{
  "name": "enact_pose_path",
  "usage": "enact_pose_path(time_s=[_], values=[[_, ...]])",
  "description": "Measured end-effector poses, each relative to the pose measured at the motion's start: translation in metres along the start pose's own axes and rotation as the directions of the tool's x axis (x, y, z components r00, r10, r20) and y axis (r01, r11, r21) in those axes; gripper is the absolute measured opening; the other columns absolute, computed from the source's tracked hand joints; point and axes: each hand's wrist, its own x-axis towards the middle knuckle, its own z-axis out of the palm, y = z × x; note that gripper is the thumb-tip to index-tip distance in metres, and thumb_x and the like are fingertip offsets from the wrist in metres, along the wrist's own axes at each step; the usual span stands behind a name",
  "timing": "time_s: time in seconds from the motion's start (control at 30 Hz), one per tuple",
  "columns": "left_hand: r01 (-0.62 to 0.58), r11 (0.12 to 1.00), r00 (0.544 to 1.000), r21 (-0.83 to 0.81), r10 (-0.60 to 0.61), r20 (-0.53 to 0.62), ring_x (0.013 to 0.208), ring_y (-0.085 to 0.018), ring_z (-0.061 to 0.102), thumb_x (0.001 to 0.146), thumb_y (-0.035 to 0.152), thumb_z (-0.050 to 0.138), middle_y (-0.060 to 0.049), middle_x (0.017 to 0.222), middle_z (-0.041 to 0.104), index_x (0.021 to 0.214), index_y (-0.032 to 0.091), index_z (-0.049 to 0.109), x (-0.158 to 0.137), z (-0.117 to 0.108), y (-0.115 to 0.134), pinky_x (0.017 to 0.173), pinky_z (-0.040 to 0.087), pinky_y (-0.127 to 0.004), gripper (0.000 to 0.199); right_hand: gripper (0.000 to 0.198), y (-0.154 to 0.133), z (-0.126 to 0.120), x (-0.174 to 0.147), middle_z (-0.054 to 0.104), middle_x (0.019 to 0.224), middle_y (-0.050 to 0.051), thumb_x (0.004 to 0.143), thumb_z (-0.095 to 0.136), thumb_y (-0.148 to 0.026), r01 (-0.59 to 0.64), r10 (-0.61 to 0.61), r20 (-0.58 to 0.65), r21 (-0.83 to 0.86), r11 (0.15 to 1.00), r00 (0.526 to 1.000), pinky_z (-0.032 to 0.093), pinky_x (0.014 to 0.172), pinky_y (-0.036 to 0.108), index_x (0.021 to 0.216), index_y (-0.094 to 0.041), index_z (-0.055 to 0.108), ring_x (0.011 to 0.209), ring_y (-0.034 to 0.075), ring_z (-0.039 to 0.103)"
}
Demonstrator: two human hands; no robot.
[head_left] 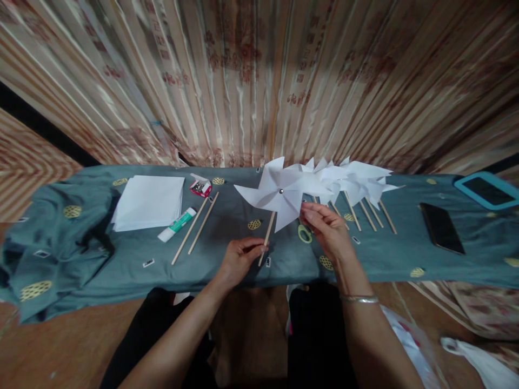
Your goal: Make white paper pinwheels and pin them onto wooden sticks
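A white paper pinwheel [281, 191] on a wooden stick is held up over the table, a shiny pin at its centre. My left hand [239, 262] pinches the lower part of its stick between thumb and fingers. At the pinwheel's right-hand blade, my right hand [326, 224] has its thumb and fingertips closed on the paper edge. Just behind and to the right lie several finished-looking pinwheels [357, 181], overlapping, sticks toward me. Scissors with yellow-green handles [305, 234] lie beside my right hand, their blades mostly hidden.
Left on the cloth-covered table [227, 216] are a stack of white paper [148, 202], a glue stick [177, 225], two wooden sticks [204, 222] and a red box of pins [200, 187]. A black phone [441, 228] and a blue-framed tablet [488, 190] lie right. Curtains hang behind.
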Motion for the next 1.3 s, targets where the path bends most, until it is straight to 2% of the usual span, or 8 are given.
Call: enact_pose_path(time_s=[0.2,0.37,0.5,0.67,0.83,0.93,1.1,1.3], values=[[-0.014,1.0,1.0,0.013,0.014,-0.019,0.07,-0.018,0.066,0.067,0.033,0.075,-0.005,0.077,0.076,0.081,0.017,0.079,0.001,0.001,-0.003,0.064,0.049,-0.026,0.022,0.037,0.003,0.009,-0.002,0.072,0.067,-0.002,0.05,0.091,-0.041,-0.035,0.034,0.012,0.041,0.999,0.999,0.049,0.057,0.024,0.078,-0.023,0.075,0.056,0.01,0.06],[-0.025,1.0,1.0,0.016,0.025,-0.016,0.074,-0.019,0.067,0.068,0.032,0.075,-0.005,0.08,0.077,0.081,0.018,0.079,0.0,0.001,-0.001,0.068,0.05,-0.027,0.02,0.034,0.003,0.014,-0.004,0.071,0.067,-0.002,0.051,0.091,-0.039,-0.089,0.082,0.068,0.106,0.99,0.994,0.05,0.054,0.022,0.077,-0.023,0.075,0.055,0.01,0.061],[-0.025,1.0,0.999,-0.011,0.024,-0.021,0.077,-0.02,0.069,0.068,0.032,0.075,-0.005,0.082,0.078,0.082,0.018,0.079,0.0,0.002,-0.002,0.071,0.051,-0.028,0.02,0.034,0.008,0.028,-0.009,0.069,0.064,-0.004,0.051,0.091,-0.039,-0.144,0.128,0.116,0.139,0.98,0.985,0.051,0.053,0.021,0.074,-0.023,0.074,0.055,0.01,0.062],[-0.031,0.999,0.999,-0.016,0.031,-0.031,0.076,-0.02,0.069,0.068,0.031,0.075,-0.005,0.081,0.078,0.082,0.018,0.079,0.001,0.002,-0.002,0.072,0.051,-0.028,0.02,0.034,0.012,0.041,-0.017,0.071,0.063,-0.002,0.052,0.09,-0.043,-0.178,0.158,0.233,0.065,0.982,0.96,0.05,0.053,0.023,0.072,-0.021,0.074,0.054,0.01,0.061],[-0.015,1.0,0.999,0.007,0.015,-0.029,0.075,-0.019,0.068,0.067,0.033,0.075,-0.005,0.081,0.078,0.082,0.018,0.079,0.0,-0.001,0.001,0.07,0.051,-0.027,0.022,0.032,0.002,0.023,-0.019,0.076,0.072,0.003,0.062,0.084,-0.046,-0.186,0.201,0.379,-0.074,0.98,0.903,0.049,0.056,0.022,0.075,-0.019,0.075,0.056,0.009,0.06],[-0.015,1.0,0.999,0.02,0.016,-0.029,0.076,-0.02,0.069,0.066,0.034,0.076,-0.005,0.081,0.078,0.081,0.019,0.08,0.0,-0.003,0.001,0.07,0.051,-0.027,0.022,0.033,-0.006,0.006,-0.016,0.076,0.071,0.003,0.065,0.082,-0.049,-0.163,0.186,0.335,-0.097,0.982,0.924,0.047,0.056,0.022,0.078,-0.02,0.075,0.056,0.01,0.059],[-0.011,1.0,1.0,0.027,0.011,-0.014,0.074,-0.02,0.069,0.065,0.038,0.077,-0.006,0.079,0.078,0.081,0.019,0.079,-0.001,-0.004,-0.001,0.066,0.052,-0.028,0.025,0.034,-0.009,-0.009,-0.01,0.073,0.067,0.003,0.065,0.081,-0.051,-0.115,0.123,0.184,-0.055,0.992,0.975,0.041,0.049,0.022,0.076,-0.02,0.076,0.051,0.009,0.054],[-0.013,0.998,1.0,0.062,0.013,-0.001,0.074,-0.019,0.068,0.066,0.035,0.077,-0.006,0.08,0.077,0.08,0.019,0.08,-0.002,-0.005,-0.002,0.067,0.051,-0.026,0.022,0.026,-0.005,-0.015,-0.001,0.072,0.066,0.0,0.062,0.083,-0.044,0.032,-0.024,-0.085,0.088,0.996,0.996,0.042,0.047,0.022,0.073,-0.022,0.074,0.05,0.009,0.053]])
